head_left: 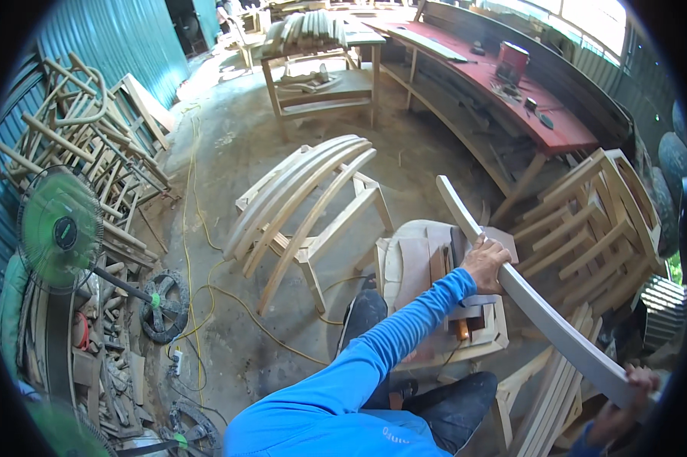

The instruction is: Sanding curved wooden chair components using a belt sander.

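A long, pale curved wooden slat (550,318) runs slantwise from the middle of the view to the lower right. Near its far end, my left hand (486,265) is closed over it, fingers wrapped across the top. My right hand (625,404) grips the near end, partly blurred and darkened by the rim. Under my left forearm stands a low wooden work stand (490,344) with flat boards and a grey tool, mostly hidden, with an orange part (462,329). The slat passes above this stand.
Several curved slats (313,179) rest across a wooden frame ahead. More slats (560,381) lie at my lower right, below a stacked wooden frame (587,221). A red-topped bench (541,126) stands far right. On the left are a green fan (61,228) and a yellow cord (263,329) across the floor.
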A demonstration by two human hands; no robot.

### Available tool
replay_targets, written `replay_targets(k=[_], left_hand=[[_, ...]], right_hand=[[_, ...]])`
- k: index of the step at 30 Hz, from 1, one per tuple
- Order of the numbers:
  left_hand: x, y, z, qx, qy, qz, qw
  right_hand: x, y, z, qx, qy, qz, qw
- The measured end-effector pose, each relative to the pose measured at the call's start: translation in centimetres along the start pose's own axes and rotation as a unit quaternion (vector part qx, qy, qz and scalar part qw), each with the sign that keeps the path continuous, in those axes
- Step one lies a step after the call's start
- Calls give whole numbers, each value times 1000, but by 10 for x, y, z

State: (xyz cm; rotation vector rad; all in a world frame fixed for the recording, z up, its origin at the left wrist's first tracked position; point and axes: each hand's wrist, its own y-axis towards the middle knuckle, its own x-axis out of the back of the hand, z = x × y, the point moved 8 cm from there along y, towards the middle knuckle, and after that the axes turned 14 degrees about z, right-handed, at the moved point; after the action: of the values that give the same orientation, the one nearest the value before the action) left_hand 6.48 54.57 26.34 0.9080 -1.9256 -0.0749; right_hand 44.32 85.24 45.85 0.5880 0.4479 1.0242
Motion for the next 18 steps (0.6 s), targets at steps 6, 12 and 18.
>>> replay_targets(k=[6, 12, 18], left_hand=[[-8, 11, 20, 56, 12, 154, 986], [6, -5, 89, 174, 108, 227, 952], [1, -4, 38, 27, 128, 201, 971]], right_hand=[[-201, 16, -129, -18, -220, 59, 973], [-280, -35, -236, -70, 8, 117, 991], [-181, -51, -87, -91, -60, 156, 982]])
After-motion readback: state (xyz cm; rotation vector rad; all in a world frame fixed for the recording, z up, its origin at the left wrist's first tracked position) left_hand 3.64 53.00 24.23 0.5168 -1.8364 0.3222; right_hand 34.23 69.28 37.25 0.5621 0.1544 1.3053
